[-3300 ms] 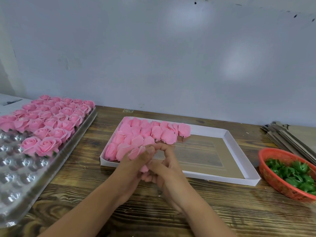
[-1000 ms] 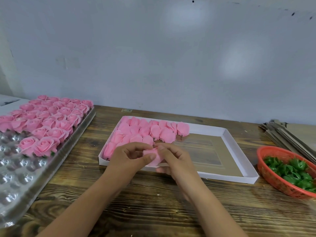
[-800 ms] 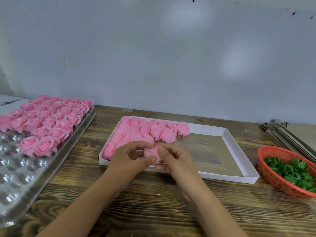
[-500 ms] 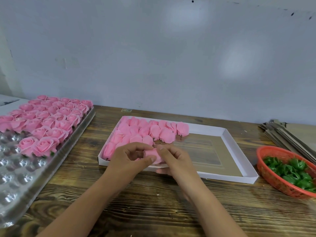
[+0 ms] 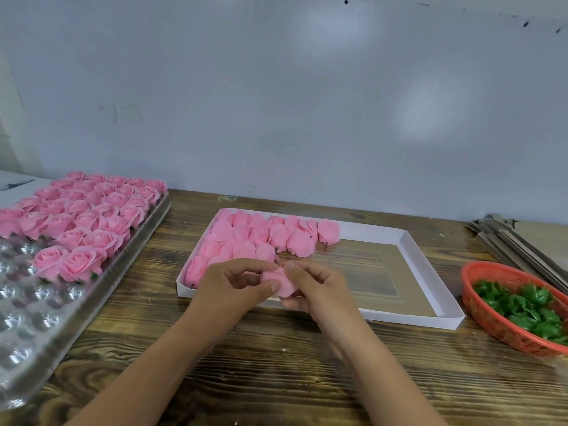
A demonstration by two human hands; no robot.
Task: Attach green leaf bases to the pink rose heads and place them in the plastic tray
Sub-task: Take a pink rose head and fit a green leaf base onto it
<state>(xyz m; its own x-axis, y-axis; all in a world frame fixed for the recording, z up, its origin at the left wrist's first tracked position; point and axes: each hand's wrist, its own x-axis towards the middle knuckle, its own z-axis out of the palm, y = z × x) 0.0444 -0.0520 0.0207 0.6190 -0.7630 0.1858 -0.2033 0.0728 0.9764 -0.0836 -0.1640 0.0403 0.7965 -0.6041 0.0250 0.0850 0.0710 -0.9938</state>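
Note:
Both hands hold one pink rose head (image 5: 281, 280) just above the front edge of the white cardboard box (image 5: 427, 269). My left hand (image 5: 233, 287) pinches it from the left with thumb and fingers. My right hand (image 5: 316, 287) grips it from the right, thumb on top. Any leaf base on this rose is hidden by the fingers. Loose rose heads (image 5: 261, 238) fill the box's left part. The clear plastic tray (image 5: 37, 318) on the left carries finished roses (image 5: 89, 216) in its far rows. Green leaf bases (image 5: 522, 305) lie in an orange basket (image 5: 491, 315) at the right.
A stack of flat cardboard sheets (image 5: 519, 244) lies at the far right behind the basket. Everything stands on a dark wooden table (image 5: 276, 379) against a pale wall. Near rows of the plastic tray show bare cups.
The hands, earlier raised with the rose near the box's front, have lowered slightly and turned the rose between the fingers. In the last second they have hardly moved.

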